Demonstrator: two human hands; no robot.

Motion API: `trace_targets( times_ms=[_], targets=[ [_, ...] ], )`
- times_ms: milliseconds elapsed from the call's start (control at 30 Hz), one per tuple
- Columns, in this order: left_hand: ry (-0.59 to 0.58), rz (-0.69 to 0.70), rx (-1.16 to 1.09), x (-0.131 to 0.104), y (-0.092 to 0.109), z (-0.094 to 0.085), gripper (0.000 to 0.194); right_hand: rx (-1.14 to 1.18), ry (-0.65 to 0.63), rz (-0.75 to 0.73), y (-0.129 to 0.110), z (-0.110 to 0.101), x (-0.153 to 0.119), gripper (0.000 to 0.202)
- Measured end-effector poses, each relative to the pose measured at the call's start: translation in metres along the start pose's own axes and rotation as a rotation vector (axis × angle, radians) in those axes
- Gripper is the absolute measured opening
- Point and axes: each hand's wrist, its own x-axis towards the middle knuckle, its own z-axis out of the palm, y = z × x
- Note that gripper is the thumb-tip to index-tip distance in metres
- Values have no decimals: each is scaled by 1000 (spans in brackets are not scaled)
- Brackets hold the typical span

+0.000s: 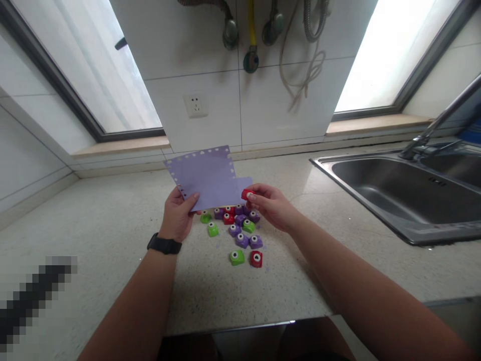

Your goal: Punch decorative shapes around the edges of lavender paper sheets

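Above counter (112, 240): left hand (178, 215) holds paper (208, 178); right hand (272, 205) pinches red punch (247, 194) at edge.

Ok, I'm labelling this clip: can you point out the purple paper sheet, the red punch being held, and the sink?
purple paper sheet (208, 175): head view, middle of the sheet.
red punch (247, 194): head view, its top, in the right hand's grip.
sink (376, 200): head view, front rim.

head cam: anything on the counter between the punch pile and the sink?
Nothing: between the punches and the sink, head view shows bare speckled counter.
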Motion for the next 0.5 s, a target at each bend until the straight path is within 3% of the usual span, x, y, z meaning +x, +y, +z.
trace_targets(
  times_ms=[500],
  targets=[
    [5,18,33,-2,3,4,46,-79,-52,0,3,2,-1,32]
  ],
)
